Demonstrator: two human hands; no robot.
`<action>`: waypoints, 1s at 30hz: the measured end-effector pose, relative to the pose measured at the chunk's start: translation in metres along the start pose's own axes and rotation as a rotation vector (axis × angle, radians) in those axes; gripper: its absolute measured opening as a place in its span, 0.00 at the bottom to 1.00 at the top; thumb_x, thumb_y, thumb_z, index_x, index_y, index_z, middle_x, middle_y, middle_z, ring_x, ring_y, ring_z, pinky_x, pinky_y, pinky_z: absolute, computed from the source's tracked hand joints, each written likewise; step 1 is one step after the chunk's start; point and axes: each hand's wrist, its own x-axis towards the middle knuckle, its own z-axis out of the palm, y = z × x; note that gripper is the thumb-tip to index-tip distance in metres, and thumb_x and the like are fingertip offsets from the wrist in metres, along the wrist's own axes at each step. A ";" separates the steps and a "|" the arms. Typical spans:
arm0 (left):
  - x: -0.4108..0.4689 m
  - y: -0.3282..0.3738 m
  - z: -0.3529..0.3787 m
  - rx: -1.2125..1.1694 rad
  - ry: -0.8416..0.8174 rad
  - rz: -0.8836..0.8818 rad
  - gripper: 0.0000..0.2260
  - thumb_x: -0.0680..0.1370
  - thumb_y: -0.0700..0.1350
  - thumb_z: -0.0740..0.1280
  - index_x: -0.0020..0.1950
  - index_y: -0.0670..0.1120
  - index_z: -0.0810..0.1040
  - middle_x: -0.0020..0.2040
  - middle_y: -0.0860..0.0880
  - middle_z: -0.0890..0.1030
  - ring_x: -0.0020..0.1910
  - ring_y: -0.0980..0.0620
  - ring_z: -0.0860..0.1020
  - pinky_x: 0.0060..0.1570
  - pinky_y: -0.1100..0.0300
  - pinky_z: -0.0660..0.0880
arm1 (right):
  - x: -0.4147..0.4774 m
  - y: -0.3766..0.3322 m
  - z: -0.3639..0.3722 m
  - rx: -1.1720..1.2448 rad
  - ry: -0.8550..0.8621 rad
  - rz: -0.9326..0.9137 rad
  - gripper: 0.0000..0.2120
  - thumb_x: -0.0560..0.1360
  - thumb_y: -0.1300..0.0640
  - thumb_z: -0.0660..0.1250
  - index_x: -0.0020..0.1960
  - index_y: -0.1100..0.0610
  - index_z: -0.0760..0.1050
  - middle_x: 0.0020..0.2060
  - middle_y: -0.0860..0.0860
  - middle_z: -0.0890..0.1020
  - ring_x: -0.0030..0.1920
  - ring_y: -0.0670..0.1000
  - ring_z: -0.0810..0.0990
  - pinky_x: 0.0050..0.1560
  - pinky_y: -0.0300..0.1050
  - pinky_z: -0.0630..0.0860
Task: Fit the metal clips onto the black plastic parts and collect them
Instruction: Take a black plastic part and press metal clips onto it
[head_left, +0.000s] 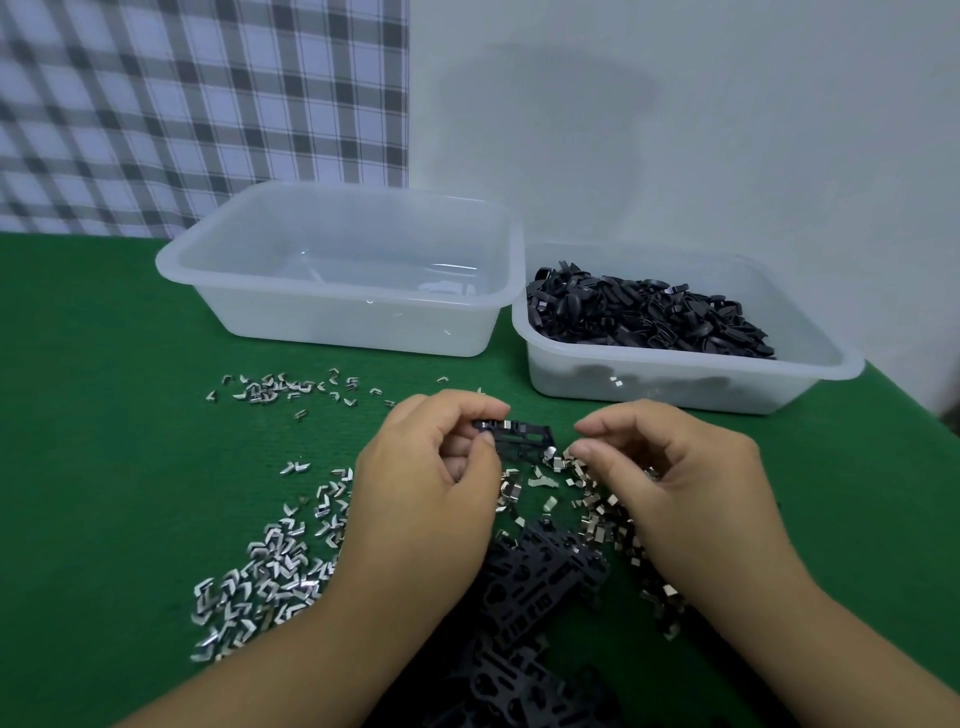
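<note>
My left hand (431, 467) pinches black plastic part (522, 439) mid-frame; right hand (675, 467) fingers curl over metal clips (602, 512), grasp unclear.

Two tubs (337, 312) side by side behind, clips (270, 571) scattered left, plastic parts (535, 582) nearest.

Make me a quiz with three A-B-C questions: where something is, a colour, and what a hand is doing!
1. Where does the tub of black parts stand, next to the other tub? A) on its left B) on its right C) inside it
2. What colour is the table cover? A) red B) green C) yellow
3. What is the left hand doing? A) lying flat B) waving C) holding a black plastic part
Answers: 1 B, it sits at the right side. 2 B, the cover is green. 3 C, its fingers pinch the part.
</note>
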 end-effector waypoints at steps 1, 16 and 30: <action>0.000 0.000 0.000 0.000 0.000 0.002 0.14 0.74 0.35 0.67 0.45 0.56 0.81 0.40 0.54 0.77 0.35 0.61 0.75 0.35 0.74 0.71 | 0.000 0.001 0.000 -0.007 -0.004 0.006 0.07 0.68 0.58 0.73 0.41 0.47 0.80 0.37 0.36 0.81 0.35 0.38 0.79 0.37 0.28 0.73; -0.005 0.010 0.000 0.117 -0.060 0.202 0.07 0.72 0.42 0.73 0.41 0.56 0.81 0.37 0.58 0.78 0.40 0.58 0.77 0.39 0.75 0.70 | -0.002 -0.009 0.006 0.127 -0.012 -0.049 0.08 0.70 0.62 0.71 0.40 0.48 0.78 0.35 0.42 0.81 0.33 0.45 0.78 0.33 0.34 0.73; -0.001 0.007 0.000 -0.233 -0.102 -0.038 0.13 0.74 0.34 0.68 0.45 0.54 0.82 0.43 0.47 0.84 0.35 0.59 0.83 0.38 0.72 0.76 | 0.001 -0.003 0.000 -0.077 0.142 -0.241 0.01 0.70 0.59 0.71 0.41 0.56 0.81 0.38 0.45 0.77 0.41 0.43 0.75 0.42 0.34 0.70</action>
